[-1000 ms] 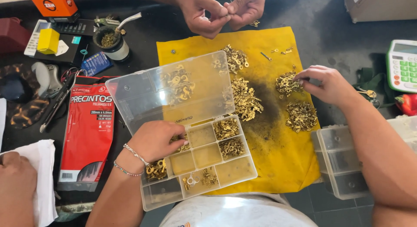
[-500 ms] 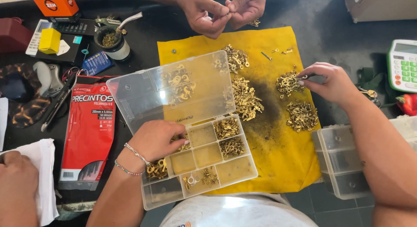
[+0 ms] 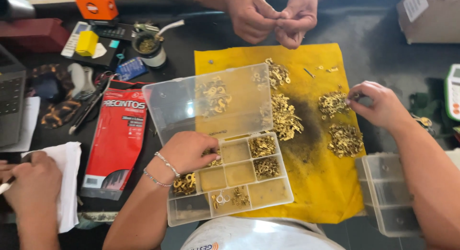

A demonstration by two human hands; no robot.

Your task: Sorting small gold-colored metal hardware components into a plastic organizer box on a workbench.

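head view: my left hand (image 3: 189, 152) rests with curled fingers in the clear compartment box (image 3: 230, 183), on small brass terminals (image 3: 184, 183); whether it holds any i cannot tell. my right hand (image 3: 378, 106) pinches pieces at a brass pile (image 3: 333, 104) on the yellow cloth (image 3: 316, 183). sorting, i judge; next needs a careful carry to one compartment.

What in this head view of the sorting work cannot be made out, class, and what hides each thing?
- Left hand fingertips: head view, curled into the compartment box, hidden.
- Right hand grasp: fingers cover whatever is pinched beside the brass pile.
- Second clear box: partly behind the right forearm.
- Single brass pieces: too small.
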